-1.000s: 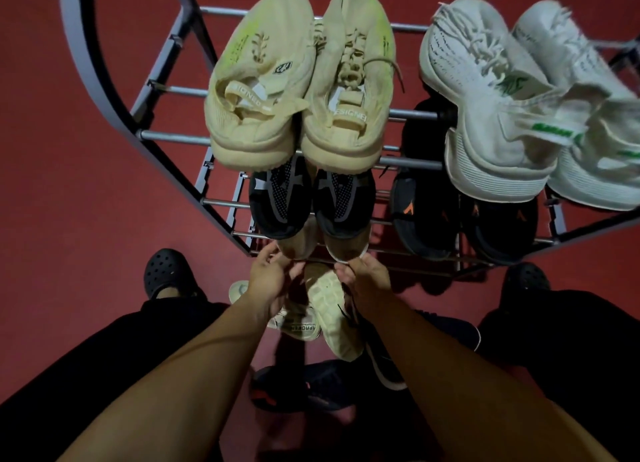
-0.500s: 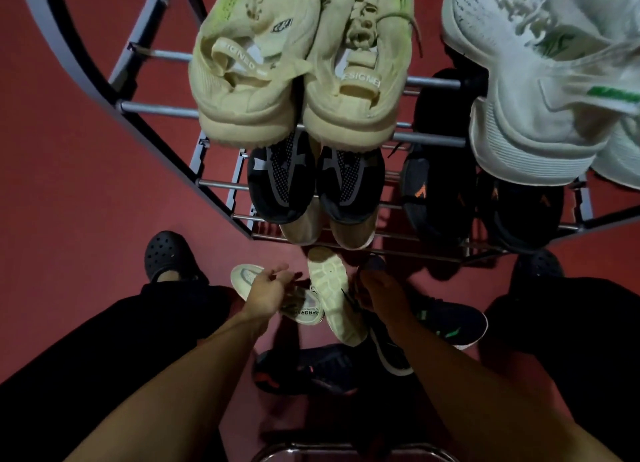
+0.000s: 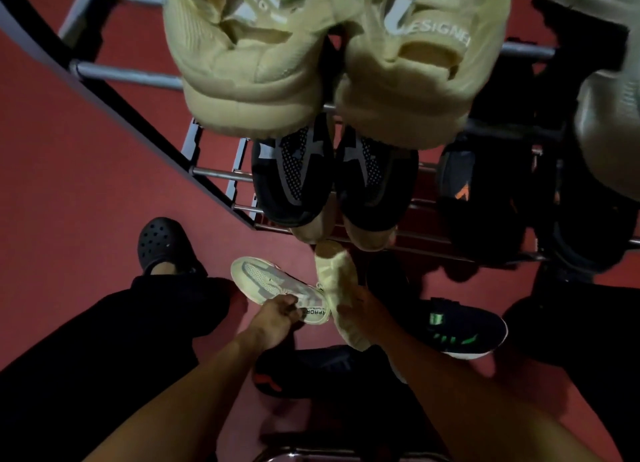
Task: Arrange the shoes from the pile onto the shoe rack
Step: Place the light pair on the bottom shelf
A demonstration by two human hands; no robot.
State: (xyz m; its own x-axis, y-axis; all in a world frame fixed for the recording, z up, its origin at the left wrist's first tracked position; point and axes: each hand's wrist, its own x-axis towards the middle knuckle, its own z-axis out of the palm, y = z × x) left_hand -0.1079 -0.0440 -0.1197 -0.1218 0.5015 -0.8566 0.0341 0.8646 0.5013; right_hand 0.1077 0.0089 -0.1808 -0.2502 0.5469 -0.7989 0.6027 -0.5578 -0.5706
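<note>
A metal shoe rack stands before me on the red floor. Its top shelf carries a beige pair, with a black-and-grey pair beneath. On the floor lies a cream sneaker upright, and my left hand pinches its heel collar. Beside it a second cream sneaker lies turned sole-up, and my right hand grips its side. A dark sneaker with green marks and a dark one with a red mark lie in the pile near my arms.
White sneakers sit on the top shelf at the right, with black shoes with orange marks below them. My black clogs stand left and right of the pile. A metal bar shows at the bottom edge.
My hands have drawn back from the rack's lowest shelf down to the floor pile and taken hold of the two cream sneakers. My head has dropped closer to the rack.
</note>
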